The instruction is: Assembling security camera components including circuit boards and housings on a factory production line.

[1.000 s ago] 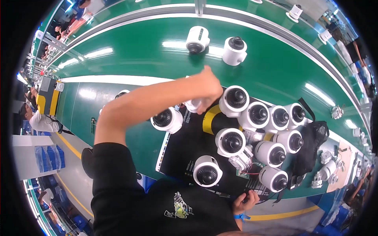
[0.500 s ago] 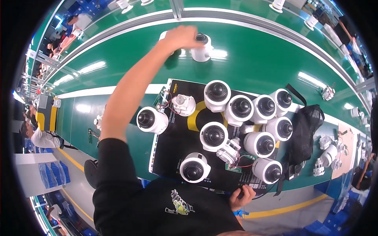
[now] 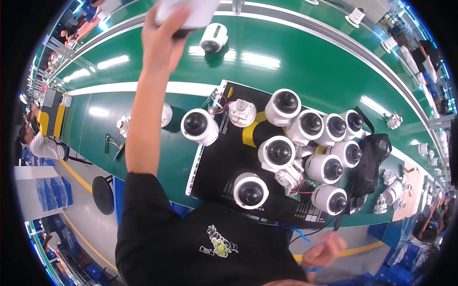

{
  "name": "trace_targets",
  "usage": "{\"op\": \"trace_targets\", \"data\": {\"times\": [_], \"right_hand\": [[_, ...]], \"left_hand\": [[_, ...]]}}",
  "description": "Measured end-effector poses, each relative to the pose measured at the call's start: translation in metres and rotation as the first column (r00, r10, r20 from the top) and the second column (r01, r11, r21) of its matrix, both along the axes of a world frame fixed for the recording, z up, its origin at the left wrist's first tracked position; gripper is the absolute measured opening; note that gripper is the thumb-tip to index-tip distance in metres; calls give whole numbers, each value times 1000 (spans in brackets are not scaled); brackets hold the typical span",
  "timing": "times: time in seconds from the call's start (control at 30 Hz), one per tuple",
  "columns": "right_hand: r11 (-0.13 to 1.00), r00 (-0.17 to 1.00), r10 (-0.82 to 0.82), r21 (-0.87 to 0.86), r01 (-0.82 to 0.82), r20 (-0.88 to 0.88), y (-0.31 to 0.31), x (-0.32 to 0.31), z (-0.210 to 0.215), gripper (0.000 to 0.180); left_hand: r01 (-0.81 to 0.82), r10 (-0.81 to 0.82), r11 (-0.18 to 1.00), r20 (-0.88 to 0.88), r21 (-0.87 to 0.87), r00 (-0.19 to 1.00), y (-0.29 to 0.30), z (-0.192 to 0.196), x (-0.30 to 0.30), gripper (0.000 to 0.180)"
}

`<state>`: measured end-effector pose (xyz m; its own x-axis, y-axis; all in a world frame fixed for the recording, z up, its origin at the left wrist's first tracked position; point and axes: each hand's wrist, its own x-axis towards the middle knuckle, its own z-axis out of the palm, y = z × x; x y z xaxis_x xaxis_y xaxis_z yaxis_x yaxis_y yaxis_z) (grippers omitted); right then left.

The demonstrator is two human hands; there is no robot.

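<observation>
High on the left, my left hand (image 3: pixel 160 43) is closed around a white dome security camera (image 3: pixel 198 12), which the top of the picture partly cuts off. Just right of it, another dome camera (image 3: pixel 215 35) with a black lens end rests on the green conveyor surface (image 3: pixel 296 52). At the lower right, my right hand (image 3: pixel 325 250) hangs off the table's near edge, fingers curled and smeared by motion, with nothing visible in it. Several dome cameras (image 3: pixel 279 151) stand on a black mat (image 3: pixel 214 176) between my arms, around an opened white camera module (image 3: pixel 289 175).
Another bare module (image 3: pixel 242 112) with wires lies at the mat's far left. A black bag (image 3: pixel 369 164) sits right of the cameras. Loose parts lie on a brown board (image 3: pixel 412 178) at far right. A round black stool (image 3: pixel 102 195) stands left of me.
My left hand has picked a dome camera off the green surface and carried it up and left. My right hand has moved away from the mat's near edge. The view has shifted.
</observation>
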<state>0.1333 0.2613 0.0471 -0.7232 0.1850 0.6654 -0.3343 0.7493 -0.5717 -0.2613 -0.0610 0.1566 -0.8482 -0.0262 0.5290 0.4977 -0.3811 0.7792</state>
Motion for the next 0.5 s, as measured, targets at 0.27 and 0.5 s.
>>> {"op": "trace_targets", "data": {"times": [0.27,0.5], "right_hand": [[866,866,499,0,-499,9,-122,-195,128,54],[656,808,533,480,-582,251,-183,-339,81,20]], "left_hand": [[-310,325,945,-174,109,930,-7,-51,145,111],[-566,643,724,-91,395,760,-96,-76,103,68]]}}
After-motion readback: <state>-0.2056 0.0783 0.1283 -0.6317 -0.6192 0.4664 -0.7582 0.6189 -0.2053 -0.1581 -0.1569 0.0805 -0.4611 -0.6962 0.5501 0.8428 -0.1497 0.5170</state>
